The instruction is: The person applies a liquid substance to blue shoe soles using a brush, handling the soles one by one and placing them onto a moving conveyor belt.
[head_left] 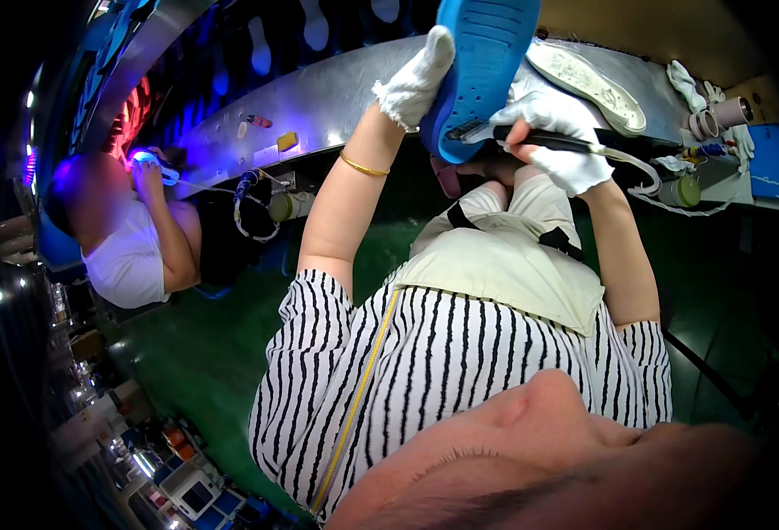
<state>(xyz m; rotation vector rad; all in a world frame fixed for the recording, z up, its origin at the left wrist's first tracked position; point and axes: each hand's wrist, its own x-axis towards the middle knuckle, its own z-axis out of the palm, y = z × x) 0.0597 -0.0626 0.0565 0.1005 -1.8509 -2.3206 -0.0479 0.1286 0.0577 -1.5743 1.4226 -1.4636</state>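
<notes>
My left hand (416, 78), in a white glove, grips the left edge of a blue shoe sole (482, 66) and holds it up over my lap. My right hand (553, 132), also in a white glove, holds a black pen-like tool (540, 139) with a cord, and the tool's tip rests against the lower end of the blue sole. A gold bangle (362, 166) sits on my left wrist.
A curved metal worktable (336, 93) runs behind the hands, with a white sole (588, 81) lying on it and rolls of tape (721, 115) at the right. At the left a co-worker in a white shirt (129, 256) works under purple light. Below is a green floor (204, 353).
</notes>
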